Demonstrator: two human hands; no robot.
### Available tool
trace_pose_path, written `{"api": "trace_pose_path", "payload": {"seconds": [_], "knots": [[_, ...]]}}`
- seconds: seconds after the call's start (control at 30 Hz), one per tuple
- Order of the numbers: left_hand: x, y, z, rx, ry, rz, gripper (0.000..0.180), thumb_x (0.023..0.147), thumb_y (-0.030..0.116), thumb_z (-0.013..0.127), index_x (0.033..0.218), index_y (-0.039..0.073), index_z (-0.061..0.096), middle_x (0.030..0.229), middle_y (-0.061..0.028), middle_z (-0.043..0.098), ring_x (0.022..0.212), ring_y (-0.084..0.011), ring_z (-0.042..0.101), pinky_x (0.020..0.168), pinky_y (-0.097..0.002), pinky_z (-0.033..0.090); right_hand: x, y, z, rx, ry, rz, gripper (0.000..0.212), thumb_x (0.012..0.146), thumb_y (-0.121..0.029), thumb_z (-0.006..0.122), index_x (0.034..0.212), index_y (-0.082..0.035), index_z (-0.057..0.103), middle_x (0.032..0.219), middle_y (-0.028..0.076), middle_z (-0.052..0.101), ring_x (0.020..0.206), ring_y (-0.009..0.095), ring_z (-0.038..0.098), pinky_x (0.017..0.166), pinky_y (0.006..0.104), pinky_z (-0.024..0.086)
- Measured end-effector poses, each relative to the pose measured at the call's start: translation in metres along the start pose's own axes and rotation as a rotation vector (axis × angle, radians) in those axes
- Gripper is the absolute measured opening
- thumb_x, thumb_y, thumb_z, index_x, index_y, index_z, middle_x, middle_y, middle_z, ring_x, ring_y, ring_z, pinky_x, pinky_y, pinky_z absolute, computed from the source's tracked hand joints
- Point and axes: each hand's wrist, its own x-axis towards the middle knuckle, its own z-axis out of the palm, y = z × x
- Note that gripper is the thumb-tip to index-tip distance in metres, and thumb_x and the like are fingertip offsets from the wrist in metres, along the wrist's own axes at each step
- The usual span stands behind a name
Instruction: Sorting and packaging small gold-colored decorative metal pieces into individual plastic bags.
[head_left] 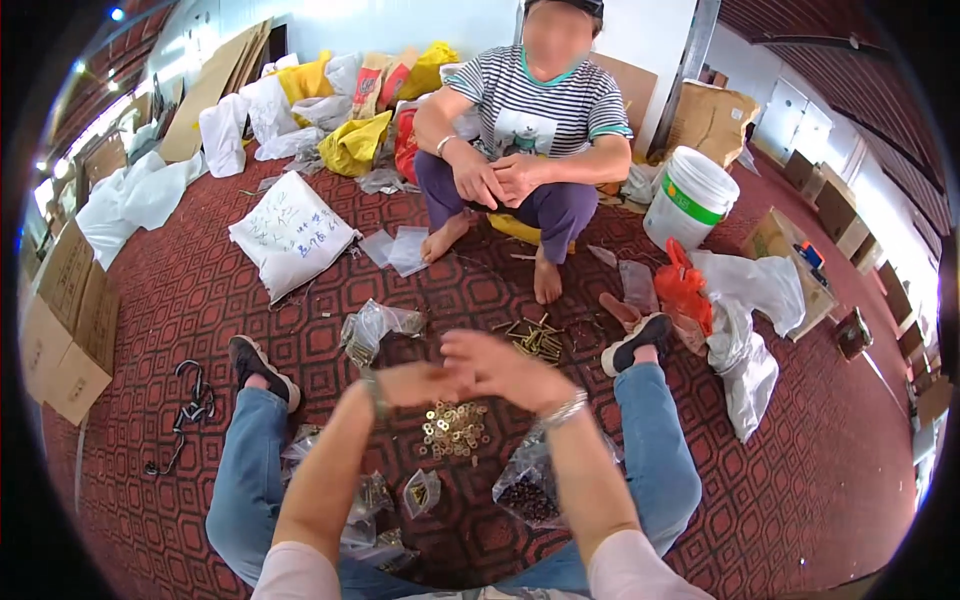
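My left hand (415, 383) and my right hand (510, 372) meet in front of me, above the floor, both blurred by motion. The right hand's fingers look stretched out, with nothing visible in them. Those of the left are partly hidden behind the right. Just below the hands lies a pile of brass-coloured washers (455, 430). Beyond my right hand is a heap of long brass-coloured bolts (535, 340). A clear bag of hardware (372, 330) sits beyond my left hand. Nearer me are a small clear bag of bolts (422, 492) and an open plastic bag of dark small parts (528, 495).
Opposite me another person (535, 125) sits low, hands together. A stuffed white sack (292, 237) lies at the far left, a white bucket (690, 198) at the far right. A red plastic bag (683, 290), cardboard boxes (65, 330) and a black strap (185, 410) lie around on the patterned carpet.
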Motion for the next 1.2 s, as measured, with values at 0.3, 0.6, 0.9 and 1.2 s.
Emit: {"api": "trace_pose_path", "payload": {"seconds": [0.3, 0.6, 0.9, 1.2], "knots": [[-0.008, -0.065, 0.013, -1.218, 0.068, 0.047, 0.065, 0.086, 0.057, 0.038, 0.129, 0.008, 0.039, 0.134, -0.0179, 0.039, 0.126, -0.0357, 0.035, 0.1, -0.0538, 0.029, 0.015, 0.085, 0.031, 1.676, -0.031, -0.669, 0.041, 0.088, -0.042, 0.047, 0.109, -0.008, 0.057, 0.093, 0.006, 0.057, 0.076, 0.014, 0.052, 0.063, 0.0262, 0.043], [-0.014, -0.081, 0.048, -1.326, -0.043, -0.082, 0.063, 0.087, 0.055, 0.039, 0.126, 0.006, 0.044, 0.127, -0.02, 0.047, 0.12, -0.0353, 0.043, 0.094, -0.0516, 0.037, 0.018, 0.03, 0.041, 1.532, -0.054, -0.484, 0.039, 0.091, -0.04, 0.044, 0.106, -0.006, 0.055, 0.09, 0.006, 0.056, 0.076, 0.015, 0.051, 0.062, 0.028, 0.043], [-0.006, -0.094, 0.047, -1.277, -0.136, -0.106, 0.057, 0.088, 0.049, 0.041, 0.122, 0.003, 0.047, 0.124, -0.0181, 0.05, 0.113, -0.0316, 0.049, 0.09, -0.0453, 0.041, 0.014, 0.033, 0.04, 1.482, -0.133, -0.519, 0.04, 0.091, -0.034, 0.044, 0.114, -0.002, 0.05, 0.098, 0.01, 0.058, 0.089, 0.02, 0.056, 0.074, 0.0299, 0.046], [-0.036, 0.001, 0.116, -0.927, 0.277, -0.433, 0.033, 0.091, 0.027, 0.042, 0.112, 0.005, 0.053, 0.108, -0.0172, 0.058, 0.092, -0.0275, 0.057, 0.075, -0.0367, 0.046, -0.012, -0.001, 0.032, 1.09, -0.113, -0.668, 0.02, 0.085, -0.025, 0.049, 0.091, -0.006, 0.052, 0.075, 0.008, 0.052, 0.067, 0.018, 0.049, 0.061, 0.0277, 0.041]]}}
